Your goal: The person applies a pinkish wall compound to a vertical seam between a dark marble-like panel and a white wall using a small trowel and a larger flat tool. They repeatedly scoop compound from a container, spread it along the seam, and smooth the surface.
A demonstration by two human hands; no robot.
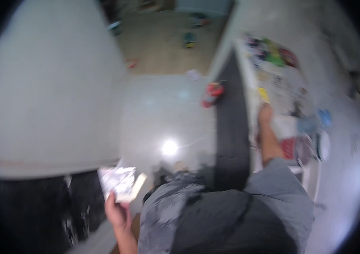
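Here, shiny packet (pixel 118 182) in left hand (pixel 118 211)

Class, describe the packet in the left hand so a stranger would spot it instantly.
Find the large black surface at lower left. By its right end, the left hand holds a flat packet. Silvery glare and a cream right edge set it apart from that black.

Packet (pixel 116 183) is in the left hand (pixel 118 213), out to the left. Right hand (pixel 265 114) is at the counter (pixel 243 61), right side. Jar (pixel 304 150) is right of the right forearm (pixel 269 143); bottle (pixel 309 124) is just beyond jar. Extinguisher (pixel 212 94) is just left of counter's front, ahead. Wall (pixel 53 93) is left, floor (pixel 158 110) between wall and counter.
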